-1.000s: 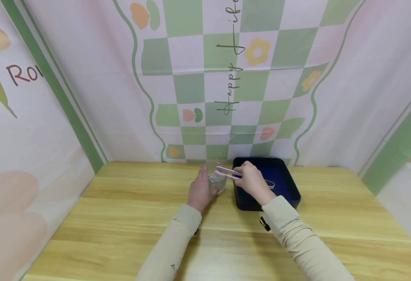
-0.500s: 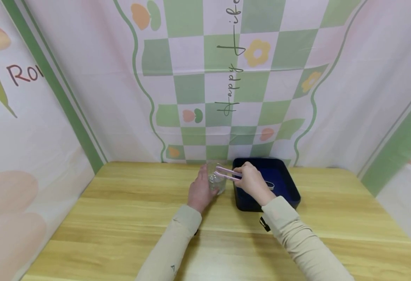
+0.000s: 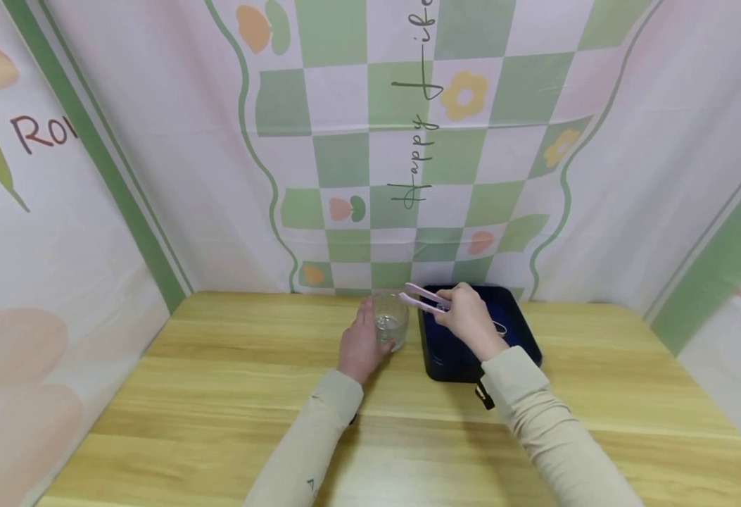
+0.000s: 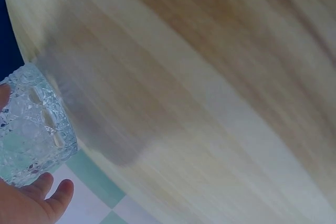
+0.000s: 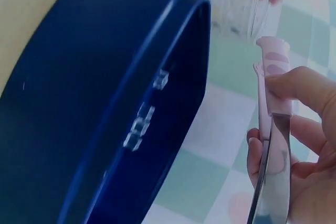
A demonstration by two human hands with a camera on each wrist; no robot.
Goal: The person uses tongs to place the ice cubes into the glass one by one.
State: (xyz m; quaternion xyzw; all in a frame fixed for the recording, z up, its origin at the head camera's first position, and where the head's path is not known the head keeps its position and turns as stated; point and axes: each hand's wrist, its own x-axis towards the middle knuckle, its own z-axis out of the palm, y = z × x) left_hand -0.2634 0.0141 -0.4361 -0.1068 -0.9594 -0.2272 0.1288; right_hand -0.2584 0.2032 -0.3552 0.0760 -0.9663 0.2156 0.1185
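Note:
My left hand (image 3: 362,346) grips a clear glass (image 3: 393,325) on the table, its thumb on the near side and fingers round the far side. Faceted walls show on the glass in the left wrist view, and clear bits lie low inside. My right hand (image 3: 471,324) holds tongs with pink tips (image 5: 275,56) and a metal body (image 5: 275,177), thumb on one arm and fingers on the other. The tips stand apart with nothing seen between them, level with the tray's left rim. Several small clear cubes (image 5: 139,129) lie in the dark blue tray (image 3: 528,338).
The tray stands just right of the glass on the wooden table (image 3: 231,394). A printed cloth (image 3: 395,155) with green and white checks hangs close behind both. A black strap (image 3: 485,396) shows under the right wrist.
The right hand has drawn the tongs up and to the right, from over the glass to the tray's left rim. The left hand and the glass have stayed put.

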